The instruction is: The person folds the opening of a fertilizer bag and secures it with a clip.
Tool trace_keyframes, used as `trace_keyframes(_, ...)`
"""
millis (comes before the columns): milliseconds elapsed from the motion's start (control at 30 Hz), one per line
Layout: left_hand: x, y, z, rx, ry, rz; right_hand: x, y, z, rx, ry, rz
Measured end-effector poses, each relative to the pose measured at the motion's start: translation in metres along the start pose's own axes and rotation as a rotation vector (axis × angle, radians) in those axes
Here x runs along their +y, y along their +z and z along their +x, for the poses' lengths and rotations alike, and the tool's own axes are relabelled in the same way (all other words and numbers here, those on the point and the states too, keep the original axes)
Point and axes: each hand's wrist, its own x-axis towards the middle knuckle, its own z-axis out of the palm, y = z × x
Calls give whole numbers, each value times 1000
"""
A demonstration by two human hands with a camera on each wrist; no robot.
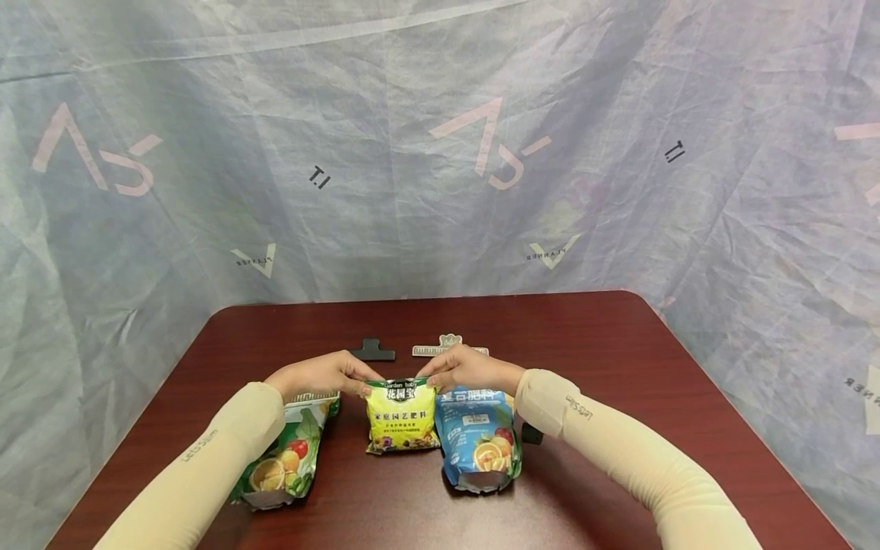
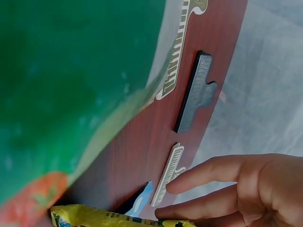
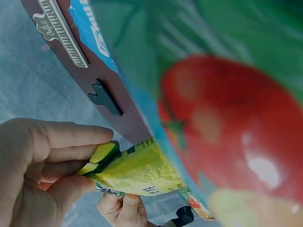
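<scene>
A small yellow fertilizer bag (image 1: 402, 422) with a dark green top stands upright mid-table. My left hand (image 1: 328, 373) pinches its top left corner, and my right hand (image 1: 474, 368) pinches the top right one. In the right wrist view, the right hand (image 3: 52, 165) has thumb and fingers on either side of the bag's folded top edge. The left wrist view shows the left hand (image 2: 246, 189) at the yellow bag (image 2: 109, 217), its thumb hidden. Right beside it is a blue bag (image 1: 474, 431) with fruit printed on it; a green fruit bag (image 1: 297, 447) lies under the left forearm.
Behind the hands lie a black bag clip (image 1: 373, 351) and a pale patterned clip (image 1: 448, 346). Another patterned clip (image 2: 176, 56) lies by the green bag. A dark object (image 1: 532, 434) peeks out right of the blue bag. A grey cloth (image 1: 385, 191) hangs behind the table.
</scene>
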Motion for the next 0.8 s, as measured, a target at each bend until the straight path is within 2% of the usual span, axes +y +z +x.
trace_keyframes(133,-1,0,0,-17,-19,-55,-1,1,0,9,21,12)
trace_keyframes(267,-1,-2,0,-26,-26,-64,-3,1,-1,22,37,20)
trace_keyframes(800,2,-10,1,-14,-56,46,-2,2,0,29,23,11)
